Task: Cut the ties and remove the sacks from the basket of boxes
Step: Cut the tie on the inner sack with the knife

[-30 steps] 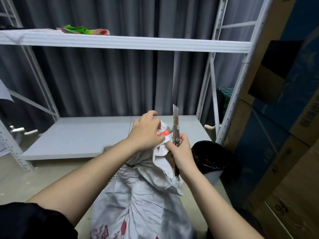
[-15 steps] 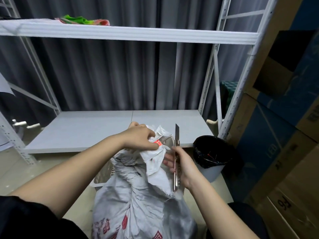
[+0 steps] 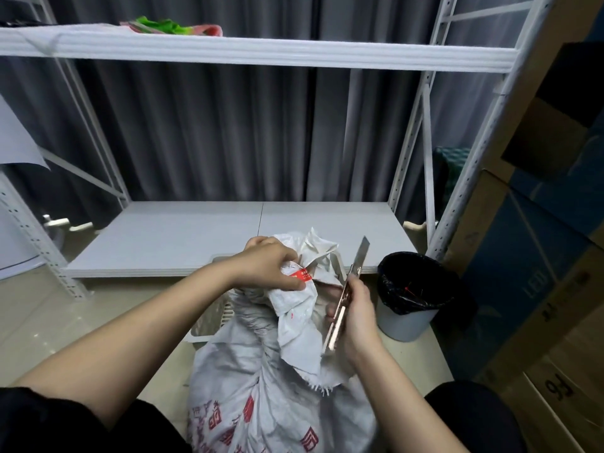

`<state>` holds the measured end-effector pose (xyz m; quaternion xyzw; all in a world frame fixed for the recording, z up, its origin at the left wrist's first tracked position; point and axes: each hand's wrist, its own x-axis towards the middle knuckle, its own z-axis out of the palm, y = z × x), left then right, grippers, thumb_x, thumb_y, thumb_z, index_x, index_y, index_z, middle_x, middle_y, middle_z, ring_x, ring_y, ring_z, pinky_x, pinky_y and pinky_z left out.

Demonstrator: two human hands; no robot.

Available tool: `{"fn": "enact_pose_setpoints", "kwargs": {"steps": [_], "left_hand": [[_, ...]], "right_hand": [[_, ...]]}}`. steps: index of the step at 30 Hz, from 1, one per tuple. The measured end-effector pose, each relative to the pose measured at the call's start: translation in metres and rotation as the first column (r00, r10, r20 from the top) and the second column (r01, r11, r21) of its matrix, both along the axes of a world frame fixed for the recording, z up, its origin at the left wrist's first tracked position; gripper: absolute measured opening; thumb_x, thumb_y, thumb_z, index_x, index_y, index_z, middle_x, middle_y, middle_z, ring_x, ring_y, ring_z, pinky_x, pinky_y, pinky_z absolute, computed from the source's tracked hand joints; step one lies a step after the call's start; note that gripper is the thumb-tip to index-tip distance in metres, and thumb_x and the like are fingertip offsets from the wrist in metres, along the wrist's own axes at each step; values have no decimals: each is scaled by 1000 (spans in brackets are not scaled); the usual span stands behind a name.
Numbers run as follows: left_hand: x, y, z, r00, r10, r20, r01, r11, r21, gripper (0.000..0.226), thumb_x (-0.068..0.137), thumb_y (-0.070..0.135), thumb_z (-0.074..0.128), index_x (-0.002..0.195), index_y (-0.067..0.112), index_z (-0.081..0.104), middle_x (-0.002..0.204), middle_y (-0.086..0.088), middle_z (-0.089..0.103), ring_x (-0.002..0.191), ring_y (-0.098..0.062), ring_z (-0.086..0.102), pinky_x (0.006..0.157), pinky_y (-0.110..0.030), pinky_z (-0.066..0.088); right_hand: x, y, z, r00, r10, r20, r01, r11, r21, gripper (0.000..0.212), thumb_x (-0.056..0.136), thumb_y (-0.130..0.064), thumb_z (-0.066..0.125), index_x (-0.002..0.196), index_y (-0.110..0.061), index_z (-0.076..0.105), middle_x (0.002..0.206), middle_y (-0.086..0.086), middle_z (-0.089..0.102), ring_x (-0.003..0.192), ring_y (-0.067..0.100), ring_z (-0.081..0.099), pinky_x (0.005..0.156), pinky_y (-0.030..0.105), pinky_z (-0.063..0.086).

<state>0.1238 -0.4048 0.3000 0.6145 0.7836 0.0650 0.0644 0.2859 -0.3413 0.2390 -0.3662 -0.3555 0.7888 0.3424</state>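
A white woven sack (image 3: 274, 397) with red print stands in front of me, its neck bunched up. A red tie (image 3: 301, 276) shows at the neck. My left hand (image 3: 273, 268) grips the bunched neck at the tie. My right hand (image 3: 354, 317) holds a utility knife (image 3: 346, 297) with its blade out, pointing up and away, just right of the neck. A white slatted basket (image 3: 212, 325) peeks out behind the sack on the left; its contents are hidden.
A white metal rack (image 3: 228, 237) with a low shelf stands behind the sack. A grey bin with a black liner (image 3: 410, 299) sits on the floor at the right. Stacked cardboard boxes (image 3: 539, 256) fill the right side. Colourful cloth (image 3: 173, 27) lies on the upper shelf.
Both hands and the sack's neck have come down from chest height. The knife has moved away from the tie and now tilts to the right.
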Motion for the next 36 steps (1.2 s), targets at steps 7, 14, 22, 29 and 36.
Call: {"fn": "enact_pose_setpoints", "kwargs": {"steps": [7,14,22,29,36], "left_hand": [[-3,0,4,989,19,144,-30,997,75,61,56,72,47,88,23,62,87,4,62,93,-13,49,89,-31,34],[10,0,6,980,109,165,-144,966,215,49,63,57,49,101,31,67,89,7,61,97,-10,47,109,-32,21],[21,5,5,958,192,214,-246,934,261,12,83,42,63,90,34,66,70,18,49,92,-7,41,113,-34,18],[29,0,8,932,231,278,-280,948,151,15,62,46,44,63,33,51,60,11,42,81,-14,45,117,-39,13],[33,-11,-4,944,289,158,-326,886,330,28,77,48,59,93,25,62,111,4,58,127,-14,38,117,-37,6]], "right_hand": [[44,11,19,908,-6,418,-331,602,727,3,98,-24,46,97,-21,45,59,3,67,35,12,48,42,24,41],[43,-11,40,654,-258,711,-620,356,700,26,99,-41,36,115,-22,42,98,11,68,94,37,60,73,40,45],[46,-5,44,579,-324,748,-704,263,660,22,98,-40,34,112,-24,38,102,11,68,93,39,62,74,42,49],[47,-6,43,580,-269,769,-732,244,637,22,98,-42,34,111,-25,38,95,9,69,90,38,62,75,43,50],[40,-12,36,650,-84,756,-679,382,627,17,98,-37,38,104,-22,42,87,9,68,88,32,61,77,40,48]]}}
